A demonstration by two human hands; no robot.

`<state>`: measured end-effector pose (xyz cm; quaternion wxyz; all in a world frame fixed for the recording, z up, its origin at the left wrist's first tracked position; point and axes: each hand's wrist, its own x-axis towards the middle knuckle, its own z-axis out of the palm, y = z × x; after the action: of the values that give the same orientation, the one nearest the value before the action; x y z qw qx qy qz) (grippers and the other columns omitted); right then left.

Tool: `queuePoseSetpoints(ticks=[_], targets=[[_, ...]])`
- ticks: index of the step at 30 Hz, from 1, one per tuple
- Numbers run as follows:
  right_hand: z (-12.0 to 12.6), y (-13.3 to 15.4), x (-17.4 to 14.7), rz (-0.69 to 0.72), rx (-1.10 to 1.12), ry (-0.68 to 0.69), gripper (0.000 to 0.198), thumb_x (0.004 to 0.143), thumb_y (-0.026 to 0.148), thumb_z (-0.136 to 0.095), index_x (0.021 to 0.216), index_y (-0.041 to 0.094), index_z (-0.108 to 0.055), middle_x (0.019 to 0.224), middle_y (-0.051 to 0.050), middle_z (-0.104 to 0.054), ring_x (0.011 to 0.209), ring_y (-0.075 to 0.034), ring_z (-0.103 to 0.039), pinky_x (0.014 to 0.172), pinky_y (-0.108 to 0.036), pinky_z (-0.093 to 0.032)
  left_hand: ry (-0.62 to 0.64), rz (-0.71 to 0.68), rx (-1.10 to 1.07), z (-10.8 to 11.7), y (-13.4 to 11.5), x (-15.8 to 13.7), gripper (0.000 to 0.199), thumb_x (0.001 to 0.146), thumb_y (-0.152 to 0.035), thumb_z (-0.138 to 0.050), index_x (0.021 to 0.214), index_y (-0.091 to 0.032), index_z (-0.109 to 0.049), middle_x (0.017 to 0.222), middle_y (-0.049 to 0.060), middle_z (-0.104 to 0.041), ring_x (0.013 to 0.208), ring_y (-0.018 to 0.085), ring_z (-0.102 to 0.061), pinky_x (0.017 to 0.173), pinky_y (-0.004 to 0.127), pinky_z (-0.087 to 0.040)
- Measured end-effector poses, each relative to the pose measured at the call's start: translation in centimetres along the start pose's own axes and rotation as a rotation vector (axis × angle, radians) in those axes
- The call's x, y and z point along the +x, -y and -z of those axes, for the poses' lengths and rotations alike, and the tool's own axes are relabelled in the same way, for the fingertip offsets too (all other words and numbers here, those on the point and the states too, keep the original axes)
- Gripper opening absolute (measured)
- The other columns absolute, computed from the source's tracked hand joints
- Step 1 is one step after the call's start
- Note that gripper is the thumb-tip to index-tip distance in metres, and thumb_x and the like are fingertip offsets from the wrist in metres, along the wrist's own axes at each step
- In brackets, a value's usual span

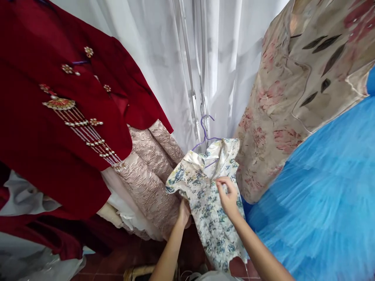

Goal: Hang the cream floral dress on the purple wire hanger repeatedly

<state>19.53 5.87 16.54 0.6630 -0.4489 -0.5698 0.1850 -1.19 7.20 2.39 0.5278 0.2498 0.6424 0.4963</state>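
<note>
A small floral dress, white with blue and yellow print and short cap sleeves, hangs in front of me from a thin purple hanger. My left hand is closed at the dress's side, just below the sleeve on the left, its fingertips hidden by the cloth. Over the front, just below the neck opening, my right hand is in a pinch with the fingers curled. Whatever lies between thumb and forefinger there is too small to make out.
At left hangs a dark red jacket with beaded trim, beside pale pink brocade cloth. A beige floral garment and blue tulle hang at right. White curtains and white straps are behind; the floor is reddish tile.
</note>
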Motion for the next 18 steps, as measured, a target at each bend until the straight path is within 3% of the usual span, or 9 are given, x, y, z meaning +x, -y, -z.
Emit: queuePoseSetpoints(ticks=[2, 4, 6, 11, 18], targets=[[0.6, -3.7, -0.3, -0.262, -0.085, -0.108, 0.022, 0.091, 0.041, -0.053, 0.089, 0.022, -0.063, 0.087, -0.008, -0.069, 0.082, -0.025, -0.064, 0.077, -0.039, -0.053, -0.119, 0.078, -0.02, 2.7, 2.1, -0.7, 0.025, 0.085, -0.046, -0.059, 0.088, -0.022, -0.065, 0.095, 0.008, -0.072, 0.099, 0.027, -0.069, 0.079, 0.038, -0.055], [0.1, -6.7, -0.4, -0.433, -0.166, -0.003, 0.028, 0.083, 0.048, -0.056, 0.09, 0.021, -0.061, 0.087, -0.008, -0.069, 0.078, -0.024, -0.064, 0.074, -0.037, -0.052, -0.18, 0.149, -0.035, 4.4, 3.9, -2.1, 0.019, 0.074, -0.042, -0.063, 0.075, -0.024, -0.06, 0.081, 0.007, -0.07, 0.09, 0.029, -0.07, 0.069, 0.036, -0.051], [-1.0, -8.5, -0.3, -0.5, -0.209, 0.113, 0.032, 0.076, 0.049, -0.061, 0.089, 0.02, -0.061, 0.085, -0.008, -0.07, 0.075, -0.024, -0.064, 0.073, -0.036, -0.051, -0.153, 0.2, -0.062, 4.6, 5.3, -3.7, 0.015, 0.067, -0.036, -0.065, 0.07, -0.023, -0.059, 0.073, 0.006, -0.068, 0.075, 0.025, -0.068, 0.061, 0.032, -0.047], [-3.1, -9.5, 0.3, -0.52, -0.261, 0.214, 0.026, 0.072, 0.045, -0.065, 0.079, 0.021, -0.065, 0.075, -0.008, -0.07, 0.076, -0.026, -0.063, 0.072, -0.035, -0.045, 0.117, 0.211, -0.156, -0.5, 5.0, -5.7, 0.014, 0.062, -0.029, -0.071, 0.071, -0.018, -0.069, 0.073, 0.007, -0.07, 0.06, 0.016, -0.061, 0.057, 0.026, -0.042], [-2.9, -9.1, -0.7, -0.561, -0.125, 0.294, 0.033, 0.07, 0.052, -0.065, 0.07, 0.019, -0.064, 0.067, -0.008, -0.069, 0.065, -0.023, -0.062, 0.067, -0.033, -0.047, 0.348, 0.193, -0.293, -7.4, -1.4, -3.5, 0.026, 0.079, -0.036, -0.073, 0.087, -0.011, -0.075, 0.091, 0.011, -0.075, 0.075, 0.015, -0.067, 0.066, 0.022, -0.047]])
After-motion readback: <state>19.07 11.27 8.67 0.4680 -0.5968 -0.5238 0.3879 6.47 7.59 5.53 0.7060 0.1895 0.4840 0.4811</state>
